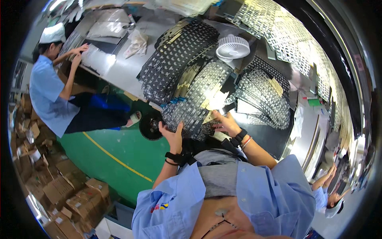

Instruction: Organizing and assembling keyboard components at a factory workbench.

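Observation:
A stack of dark sheets with rows of pale square cells [205, 89] lies in front of me, its near end at the table's edge. My left hand [173, 137] is at that stack's near left corner, thumb and fingers spread apart, with nothing seen between them. Over the near right side reaches my right hand [227, 124], its fingers stretched out and apart by a small cream piece [209, 117]. Whether those fingertips touch the piece or the sheets, I cannot tell. Both wrists wear black bands.
Darker patterned sheets [175, 55] are piled to the left, and a fanned stack [264, 95] lies to the right. A white fan [232, 48] stands behind. Below the table edge is a dark round bin [151, 126]. A co-worker [53, 85] stands at left; cardboard boxes [89, 197] fill the lower left.

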Motion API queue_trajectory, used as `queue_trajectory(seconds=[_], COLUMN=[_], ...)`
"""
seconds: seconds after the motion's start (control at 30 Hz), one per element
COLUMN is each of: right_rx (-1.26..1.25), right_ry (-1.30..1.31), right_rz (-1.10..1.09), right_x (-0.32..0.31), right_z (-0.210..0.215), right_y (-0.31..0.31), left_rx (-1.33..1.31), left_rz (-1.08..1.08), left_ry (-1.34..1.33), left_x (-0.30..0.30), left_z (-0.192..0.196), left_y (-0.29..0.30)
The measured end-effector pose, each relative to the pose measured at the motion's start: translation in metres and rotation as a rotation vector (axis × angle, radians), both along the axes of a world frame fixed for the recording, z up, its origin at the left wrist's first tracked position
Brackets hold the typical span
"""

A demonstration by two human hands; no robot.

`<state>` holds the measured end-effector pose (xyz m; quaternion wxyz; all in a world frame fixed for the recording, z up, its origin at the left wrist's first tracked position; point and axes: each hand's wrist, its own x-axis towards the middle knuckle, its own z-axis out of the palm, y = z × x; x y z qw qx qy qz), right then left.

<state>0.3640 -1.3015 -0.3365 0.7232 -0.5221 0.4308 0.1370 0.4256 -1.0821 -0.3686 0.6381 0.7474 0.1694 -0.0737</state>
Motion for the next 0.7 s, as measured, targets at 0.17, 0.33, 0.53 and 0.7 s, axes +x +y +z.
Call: queue_trajectory(seconds=[0.17,0.33,0.53,0.7], right_rx=[-0.143,-0.275,0.052,-0.504], right_ry=[-0.131,-0.276,-0.353,-0.3], right_rz=[-0.253,-0.153,-0.185,-0.515], right_x=[-0.011,0.029,0.015,-0.019], right_z=[-0.064,-0.011,-0.034,-0.013], right_y=[-0.027,0.019,-0.005,-0.033], left_rx=[0.557,0.641,0.721,0.493], left_rz=[-0.464,-0.688,-0.622,-0.219], left_ry=[-0.566,-0.648,-0.562,-1.174], left_x=[0.021,0.046,0.045,0.217], left_z=[0.017,-0.006,0.012,0.099], left_y=[-0.009,-0.005,-0.002,-0.033])
